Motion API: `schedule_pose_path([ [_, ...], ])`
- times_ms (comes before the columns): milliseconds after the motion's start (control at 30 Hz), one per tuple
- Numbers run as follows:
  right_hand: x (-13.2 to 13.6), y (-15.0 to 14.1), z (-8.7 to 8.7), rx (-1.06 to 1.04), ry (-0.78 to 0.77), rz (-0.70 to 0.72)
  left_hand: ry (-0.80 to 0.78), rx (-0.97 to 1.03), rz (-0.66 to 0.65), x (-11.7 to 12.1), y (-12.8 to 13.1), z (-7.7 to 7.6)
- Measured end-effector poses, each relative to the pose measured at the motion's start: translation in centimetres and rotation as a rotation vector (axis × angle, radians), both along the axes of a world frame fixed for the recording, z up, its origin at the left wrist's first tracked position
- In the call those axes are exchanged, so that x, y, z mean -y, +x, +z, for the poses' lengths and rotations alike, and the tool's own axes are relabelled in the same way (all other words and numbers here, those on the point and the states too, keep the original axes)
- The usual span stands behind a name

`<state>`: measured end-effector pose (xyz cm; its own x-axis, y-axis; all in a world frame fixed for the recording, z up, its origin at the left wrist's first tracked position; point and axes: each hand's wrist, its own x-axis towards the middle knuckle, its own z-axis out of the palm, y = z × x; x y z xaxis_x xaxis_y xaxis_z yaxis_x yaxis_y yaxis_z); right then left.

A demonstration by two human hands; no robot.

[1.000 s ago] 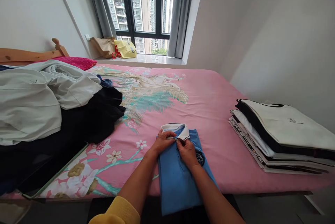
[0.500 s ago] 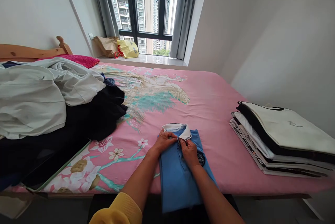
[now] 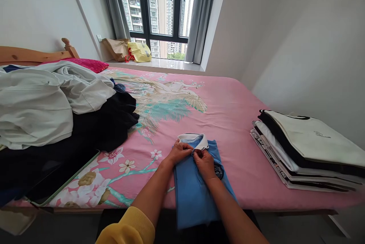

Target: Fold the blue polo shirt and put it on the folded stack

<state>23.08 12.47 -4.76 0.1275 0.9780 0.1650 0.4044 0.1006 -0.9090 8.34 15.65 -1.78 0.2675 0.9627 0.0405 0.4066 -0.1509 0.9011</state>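
Observation:
A blue polo shirt [image 3: 191, 194] with a white collar [image 3: 191, 138] lies folded narrow on the pink bed sheet [image 3: 228, 111], its lower end hanging over the near edge. My left hand [image 3: 179, 151] and my right hand [image 3: 203, 162] meet just below the collar, fingers pinching the shirt's placket. A dark round badge [image 3: 219, 171] shows on the shirt beside my right wrist.
A heap of unfolded pale and black clothes [image 3: 57, 111] covers the bed's left side. A stack of folded garments [image 3: 305, 149] sits at the right edge near the wall. Paper bags [image 3: 128, 50] stand on the window sill. A wooden headboard [image 3: 34, 54] is at far left.
My hands keep working at the same spot under the collar; only the fingers shifted slightly. The view drifted a little.

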Motion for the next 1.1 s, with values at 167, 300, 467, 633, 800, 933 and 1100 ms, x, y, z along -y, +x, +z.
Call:
schedule_pose_path([
  [167,0.1,-0.1,0.5,0.117,-0.037,-0.015,0.012,-0.008,0.001,0.0,-0.1,-0.1],
  [300,0.2,-0.1,0.8,0.194,-0.039,-0.02,0.026,-0.021,0.014,0.2,-0.1,0.0],
  [467,0.4,-0.2,1.0,0.262,-0.025,-0.013,0.043,-0.039,0.035,0.5,0.1,0.4],
  [633,0.6,-0.2,1.0,0.311,0.005,0.015,0.079,-0.049,0.07,0.7,0.5,0.3],
  [800,0.7,-0.2,1.3,0.297,0.016,0.018,0.082,-0.048,0.109,0.4,0.9,0.0],
  [933,0.6,-0.2,1.3,0.284,-0.003,0.001,0.071,-0.03,0.112,0.2,0.8,0.1],
  [1100,0.5,-0.2,1.3,0.295,-0.03,-0.015,0.033,-0.006,0.106,0.1,0.8,0.3],
])
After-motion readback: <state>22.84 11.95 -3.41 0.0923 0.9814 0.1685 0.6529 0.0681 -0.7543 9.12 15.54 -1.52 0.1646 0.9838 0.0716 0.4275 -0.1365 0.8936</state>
